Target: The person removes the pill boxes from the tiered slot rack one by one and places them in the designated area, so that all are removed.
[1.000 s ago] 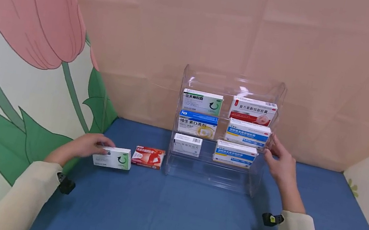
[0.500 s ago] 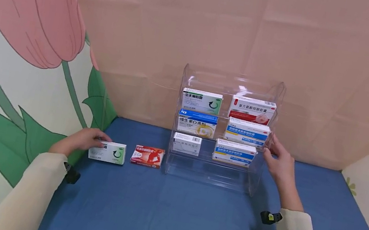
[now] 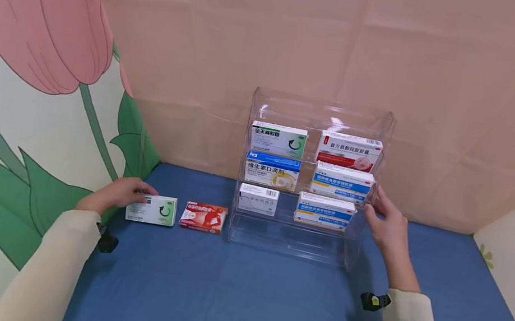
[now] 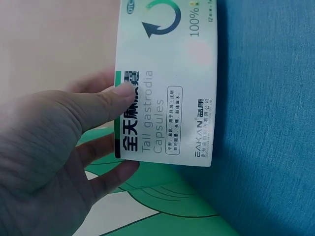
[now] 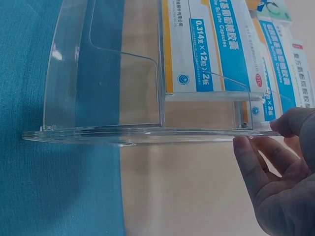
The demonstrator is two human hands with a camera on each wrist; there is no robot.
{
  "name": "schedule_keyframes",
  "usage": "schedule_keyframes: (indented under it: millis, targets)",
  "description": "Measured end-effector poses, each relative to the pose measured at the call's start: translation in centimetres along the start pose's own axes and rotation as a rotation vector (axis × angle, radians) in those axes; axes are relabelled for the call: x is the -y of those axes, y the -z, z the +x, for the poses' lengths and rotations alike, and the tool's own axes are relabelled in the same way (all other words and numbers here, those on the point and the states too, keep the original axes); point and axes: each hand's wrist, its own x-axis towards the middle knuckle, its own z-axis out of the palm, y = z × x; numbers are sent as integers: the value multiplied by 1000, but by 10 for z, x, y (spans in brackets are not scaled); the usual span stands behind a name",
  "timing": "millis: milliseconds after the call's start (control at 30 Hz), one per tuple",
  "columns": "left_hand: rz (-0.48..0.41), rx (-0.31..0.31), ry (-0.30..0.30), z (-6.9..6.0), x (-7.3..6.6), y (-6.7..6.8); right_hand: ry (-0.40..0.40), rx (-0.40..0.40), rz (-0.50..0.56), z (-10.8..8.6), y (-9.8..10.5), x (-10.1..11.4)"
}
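Observation:
My left hand (image 3: 121,193) pinches a white and green medicine box (image 3: 154,209) by its left end, thumb on the printed front and fingers behind. In the left wrist view that medicine box (image 4: 170,118) reads "Tall gastrodia Capsules". A red medicine box (image 3: 203,217) lies just right of it on the cloth. My right hand (image 3: 389,223) holds the right side panel of a clear tiered display rack (image 3: 290,240). The right wrist view shows the thumb (image 5: 290,120) and fingers on either side of that panel's edge.
Several medicine boxes stand in pairs on the rack, including a vitamin D box (image 3: 272,171), a red and white box (image 3: 348,152) and a small white box (image 3: 257,200). Blue cloth (image 3: 235,293) covers the table. A pink backdrop (image 3: 222,64) hangs close behind the rack.
The left hand has shifted the white and green box left and slightly back, opening a small gap beside the red box. My right hand keeps its hold on the rack; the view shifts slightly.

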Motion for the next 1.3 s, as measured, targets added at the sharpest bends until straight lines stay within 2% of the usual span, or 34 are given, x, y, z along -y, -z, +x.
schedule_keyframes:
  millis: [133,267,400,533,667,900,1100,1300]
  targets:
    - [5,11,18,2,2,-1,5,-3,3,0,0,1]
    - [11,-6,29,4,6,-5,-9,16,15,0,-1,1]
    - [58,-49,16,6,7,-12,-3,15,18,0,-2,1]
    - [146,-86,-15,9,1,-20,-4,5,6,0,-2,1]
    - [198,-124,-26,12,-10,-26,-9,-7,3,0,-2,2]
    - [217,-227,-48,15,-35,-28,-28,-3,15,0,-3,0]
    - [195,-291,-78,11,-61,-24,-35,-9,13,-1,-4,-1]
    - [140,-353,-56,3,-89,-25,-41,-10,15,-1,-4,0]
